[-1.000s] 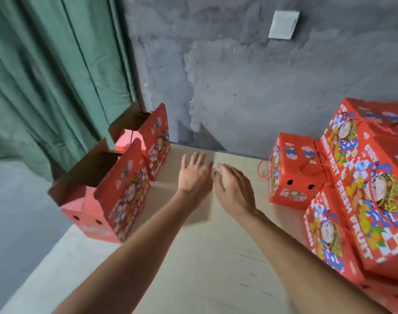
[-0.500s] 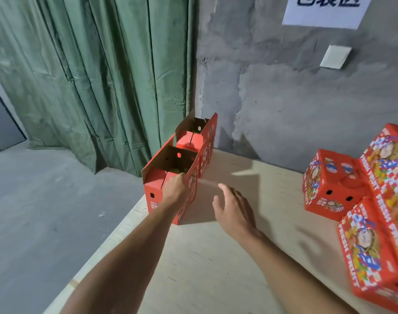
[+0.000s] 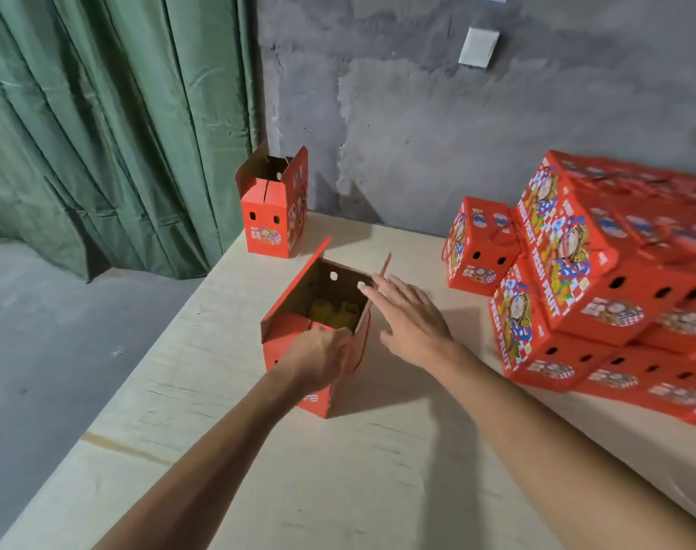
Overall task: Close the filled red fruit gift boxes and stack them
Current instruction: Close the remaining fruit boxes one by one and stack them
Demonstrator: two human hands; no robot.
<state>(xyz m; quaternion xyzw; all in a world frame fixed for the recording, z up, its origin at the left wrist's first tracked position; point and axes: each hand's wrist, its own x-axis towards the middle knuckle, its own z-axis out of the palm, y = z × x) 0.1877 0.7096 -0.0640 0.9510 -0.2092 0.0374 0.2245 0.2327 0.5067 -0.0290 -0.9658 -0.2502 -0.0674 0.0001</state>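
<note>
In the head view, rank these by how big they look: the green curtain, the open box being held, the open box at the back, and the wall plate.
1. Green curtain
2. Held open box
3. Back open box, though it sits farther from the camera, so the two boxes may really match
4. Wall plate

- Two open red gift boxes: one near the bench's middle [image 3: 286, 339] with yellow fruit [image 3: 334, 317] inside, one by the back-left corner [image 3: 273, 220].
- A stack of closed red gift boxes [image 3: 576, 279] at right; its count is unclear, blurred and cut off.
- One bench [image 3: 338, 470].
- One green curtain [image 3: 112, 125].
- One white wall plate [image 3: 478, 46].
- Two hands: left hand [image 3: 322, 357], right hand [image 3: 407, 319].
</note>
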